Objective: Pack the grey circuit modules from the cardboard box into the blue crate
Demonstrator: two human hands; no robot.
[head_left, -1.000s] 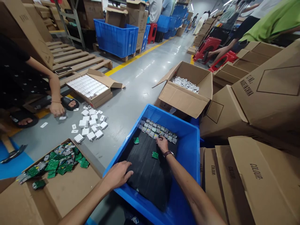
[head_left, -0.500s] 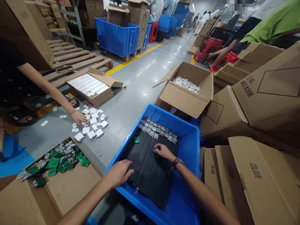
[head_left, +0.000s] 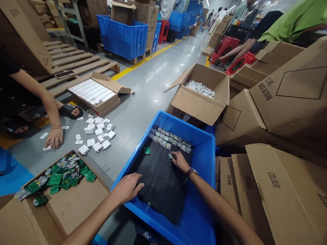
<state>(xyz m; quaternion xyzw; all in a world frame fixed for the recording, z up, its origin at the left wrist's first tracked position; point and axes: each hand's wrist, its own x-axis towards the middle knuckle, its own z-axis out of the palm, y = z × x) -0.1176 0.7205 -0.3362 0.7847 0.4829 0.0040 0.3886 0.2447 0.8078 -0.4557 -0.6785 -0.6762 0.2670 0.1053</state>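
My right hand point(head_left: 179, 161) pinches a small grey circuit board point(head_left: 170, 156) above a black sheet point(head_left: 158, 183) inside a blue bin point(head_left: 211, 160). Just beyond it, small circuit boards point(head_left: 170, 139) lie in close rows across the far end of the sheet. One green circuit board point(head_left: 147, 150) lies apart from them, at the left. My left hand point(head_left: 127, 187) rests on the bin's left rim, thumb apart and fingers stretched over the sheet's edge; it holds nothing.
An open carton point(head_left: 74, 204) with piled green circuit boards point(head_left: 58, 177) stands left. White casings point(head_left: 98, 136) lie on the floor near a co-worker's hand point(head_left: 55, 137). A carton of white parts point(head_left: 199, 89) stands beyond the bin; cartons point(head_left: 273, 180) line the right.
My right hand has turned slightly, and the board in its fingers shows more clearly. My left hand stays put. The co-worker's hand has moved from the white casings toward the lower left.
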